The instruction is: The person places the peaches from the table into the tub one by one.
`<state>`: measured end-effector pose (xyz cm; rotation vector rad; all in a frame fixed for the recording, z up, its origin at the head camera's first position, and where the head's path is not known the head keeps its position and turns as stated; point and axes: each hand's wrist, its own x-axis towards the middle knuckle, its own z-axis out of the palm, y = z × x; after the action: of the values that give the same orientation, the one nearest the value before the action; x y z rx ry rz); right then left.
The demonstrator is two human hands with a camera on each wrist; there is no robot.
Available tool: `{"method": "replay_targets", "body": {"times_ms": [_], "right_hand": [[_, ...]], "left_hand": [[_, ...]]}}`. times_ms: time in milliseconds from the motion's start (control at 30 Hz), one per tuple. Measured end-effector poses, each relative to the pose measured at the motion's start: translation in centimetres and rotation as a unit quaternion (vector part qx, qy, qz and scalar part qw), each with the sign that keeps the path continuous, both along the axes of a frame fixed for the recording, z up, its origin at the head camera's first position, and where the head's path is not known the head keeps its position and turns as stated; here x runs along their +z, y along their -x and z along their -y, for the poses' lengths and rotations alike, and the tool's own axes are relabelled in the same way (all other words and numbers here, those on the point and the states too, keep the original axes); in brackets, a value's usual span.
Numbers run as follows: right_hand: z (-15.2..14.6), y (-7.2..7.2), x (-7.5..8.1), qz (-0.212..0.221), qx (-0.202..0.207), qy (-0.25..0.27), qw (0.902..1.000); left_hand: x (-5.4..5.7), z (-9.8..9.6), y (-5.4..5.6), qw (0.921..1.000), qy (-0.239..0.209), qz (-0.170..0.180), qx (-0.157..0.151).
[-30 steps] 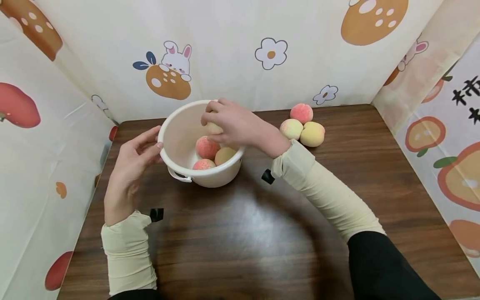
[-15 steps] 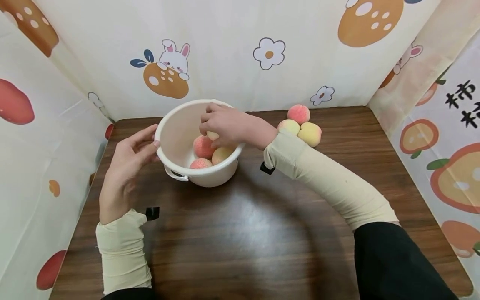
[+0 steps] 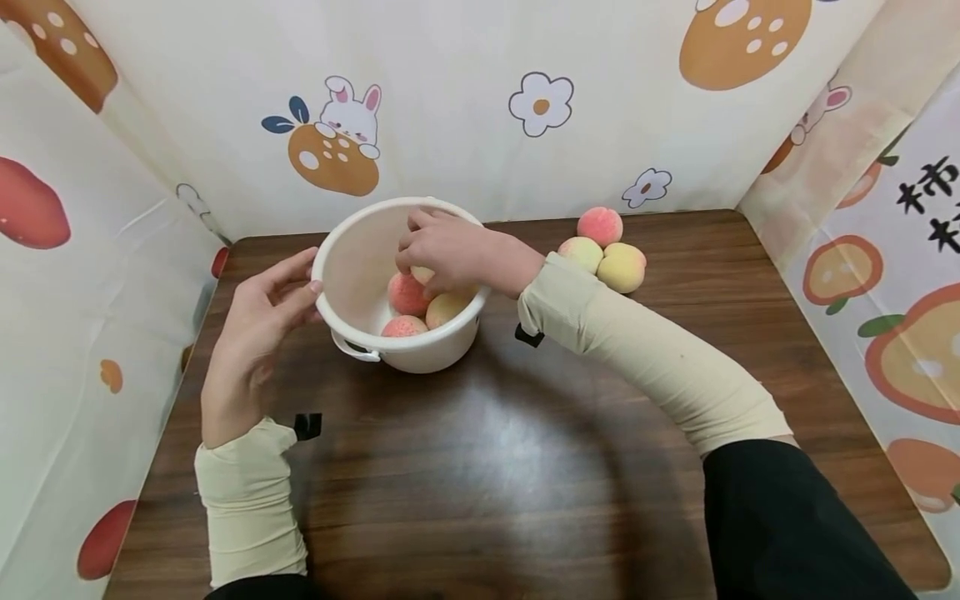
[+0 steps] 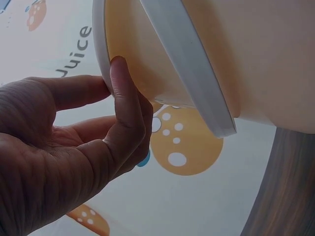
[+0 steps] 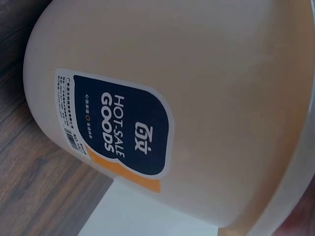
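Observation:
A white plastic bucket stands upright on the table. My left hand pinches its left rim between thumb and fingers, as the left wrist view also shows, close to the bucket's handle. Over the right rim, my right hand reaches inside and holds a pale yellow peach, mostly hidden by the fingers. Below it in the bucket lie a pink-red peach, a speckled pink peach and a yellow-orange peach. The right wrist view is filled by the bucket's outer wall and its dark blue label.
Right of the bucket, near the back edge of the brown wooden table, sit a pink peach, a pale green-yellow peach and a yellow peach, touching one another. Printed curtains hang behind and at both sides.
My right hand has lowered a little further into the bucket with the pale peach. The left hand keeps its hold on the rim. The view has shifted slightly.

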<state>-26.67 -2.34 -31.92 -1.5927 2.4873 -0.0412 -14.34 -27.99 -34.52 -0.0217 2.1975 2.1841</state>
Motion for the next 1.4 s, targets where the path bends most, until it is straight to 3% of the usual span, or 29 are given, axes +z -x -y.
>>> {"method": "replay_targets", "body": {"times_ms": [433, 700, 1167, 1400], "right_hand": [[-0.25, -0.26, -0.67, 0.018, 0.001, -0.063, 0.9979], [-0.66, -0.29, -0.08, 0.033, -0.019, -0.059, 0.9975], [-0.24, 0.24, -0.26, 0.045, -0.022, -0.06, 0.9969], [0.15, 0.26, -0.17, 0.021, -0.004, -0.01, 0.9997]], "left_hand": [[-0.4, -0.78, -0.04, 0.9999, 0.011, 0.01, -0.008], [0.36, -1.0, 0.4, 0.9997, 0.02, 0.009, -0.007], [0.3, -0.66, 0.27, 0.9999, 0.009, 0.011, 0.003], [-0.06, -0.28, 0.05, 0.9999, -0.008, 0.004, 0.013]]}}
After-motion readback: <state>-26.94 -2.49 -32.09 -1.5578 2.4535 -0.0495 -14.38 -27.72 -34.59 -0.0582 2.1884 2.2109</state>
